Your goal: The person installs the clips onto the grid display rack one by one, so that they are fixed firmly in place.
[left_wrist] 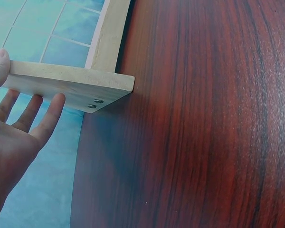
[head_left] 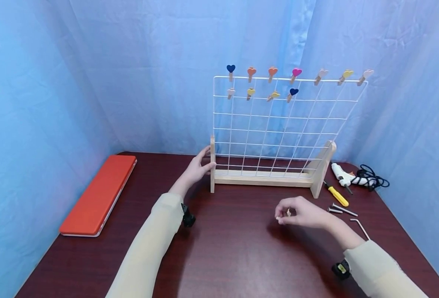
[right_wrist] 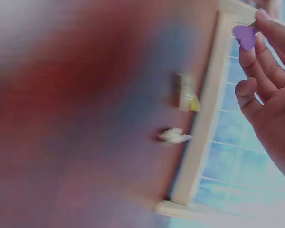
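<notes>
In the head view my left hand (head_left: 195, 169) holds the left upright (head_left: 213, 178) of a wooden stand. Its thumb lies at the upright's edge, and the fingers are along the outer face (left_wrist: 73, 92), near two screw heads (left_wrist: 95, 103). My right hand (head_left: 301, 213) is low over the table, in front of the stand. Between its thumb and fingertips it pinches a small clothespin with a purple heart (right_wrist: 245, 37). Blurred in the right wrist view, a clothespin with yellow on it (right_wrist: 186, 92) and a whitish one (right_wrist: 173, 136) lie near the stand's crossbar (right_wrist: 199, 135); the hand mostly hides them from above.
A white wire grid (head_left: 275, 132) rises from the stand, with two rows of heart clothespins along its top. On the right lie a glue gun (head_left: 344, 176), a yellow-handled screwdriver (head_left: 337, 195), bolts (head_left: 344, 210) and a hex key (head_left: 360, 227). A red case (head_left: 100, 194) is at left.
</notes>
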A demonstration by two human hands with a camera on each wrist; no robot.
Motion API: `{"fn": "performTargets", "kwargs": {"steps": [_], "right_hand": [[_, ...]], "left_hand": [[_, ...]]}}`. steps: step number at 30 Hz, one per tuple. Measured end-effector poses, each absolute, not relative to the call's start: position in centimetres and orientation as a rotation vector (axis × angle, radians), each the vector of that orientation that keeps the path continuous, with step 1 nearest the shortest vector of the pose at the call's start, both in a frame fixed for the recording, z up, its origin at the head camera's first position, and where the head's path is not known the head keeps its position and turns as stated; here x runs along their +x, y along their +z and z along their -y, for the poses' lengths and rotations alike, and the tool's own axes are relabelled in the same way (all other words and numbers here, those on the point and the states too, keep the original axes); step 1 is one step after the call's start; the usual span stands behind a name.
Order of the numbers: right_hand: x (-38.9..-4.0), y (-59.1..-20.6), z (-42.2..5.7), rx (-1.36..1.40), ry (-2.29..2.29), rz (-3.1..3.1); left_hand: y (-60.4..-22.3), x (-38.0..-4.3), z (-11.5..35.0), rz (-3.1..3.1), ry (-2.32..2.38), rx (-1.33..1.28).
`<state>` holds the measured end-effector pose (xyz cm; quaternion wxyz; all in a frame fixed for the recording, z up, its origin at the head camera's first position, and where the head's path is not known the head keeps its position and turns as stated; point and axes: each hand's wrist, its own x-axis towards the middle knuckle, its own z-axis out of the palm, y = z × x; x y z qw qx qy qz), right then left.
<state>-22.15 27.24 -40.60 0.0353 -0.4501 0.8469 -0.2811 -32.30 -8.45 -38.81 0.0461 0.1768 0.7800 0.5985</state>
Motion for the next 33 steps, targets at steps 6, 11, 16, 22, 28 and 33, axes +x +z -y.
{"fn": "performTargets", "kwargs": {"steps": [6, 11, 16, 22, 28, 33], "right_hand": [[-22.5, -36.2, -27.5, -1.152, -1.037, -2.685], [-23.2, -32.6, -28.0, -0.964, -1.057, -2.821], [-23.8, -28.5, -28.4, -0.845, -1.007, -3.054], [-24.5, -23.5, -28.5, -0.755, -1.180, -3.119], [-25.9, -19.3, -28.2, -0.738, -1.309, -3.104], [-26.6, -17.0, -28.0, -0.601, -1.323, -3.223]], "left_hand": [[-40.3, -33.5, 8.5, -2.413, 1.829, 0.544], [-40.6, -33.6, 8.6, -2.422, 1.825, 0.556], [-39.2, -32.4, 8.6, -2.382, 1.837, 0.556], [-38.9, -32.1, 8.5, -2.378, 1.838, 0.556], [-40.6, -33.6, 8.6, -2.438, 1.814, 0.544], [-41.1, -34.1, 8.5, -2.467, 1.816, 0.560]]}}
